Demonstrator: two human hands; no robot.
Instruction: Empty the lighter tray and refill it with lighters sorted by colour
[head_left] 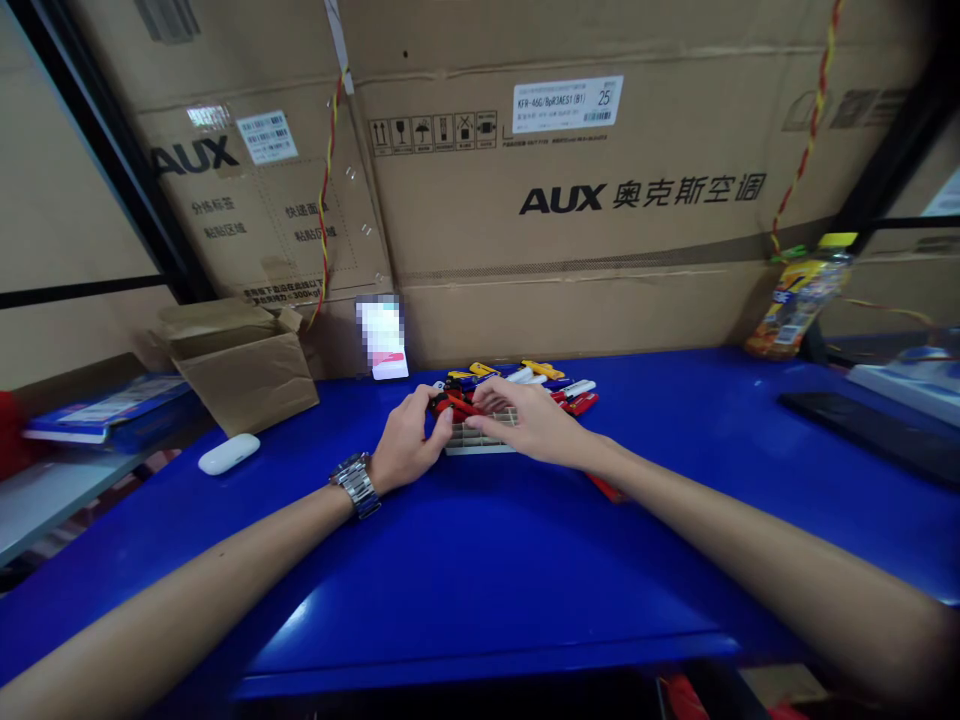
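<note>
Cardboard cartons (562, 200) printed with AUX fill the wall behind a glossy blue table (480, 560), and a twisted red-and-yellow wire (326, 190) runs down them. Toward the back of the table, a heap of colourful box cutters (510, 378) in red, yellow, blue and white lies just behind a low grey plastic rack (480, 440), which sits near the middle of the table, close to the person. The left hand (405, 440), with a metal watch (356, 485) on its wrist, is curled closed around a red-and-black tool (454, 405) at the rack's left end. The right hand (529, 420) reaches in from the other side, with its fingers stretched over the rack and their tips at the same tool; whether it grips cannot be told. To the left stand a small open cardboard box (244, 375) and a white computer mouse (229, 454), with books (105, 412) beyond them. A plastic bottle (799, 300) leans at the back right, near a flat black slab (862, 430).
</note>
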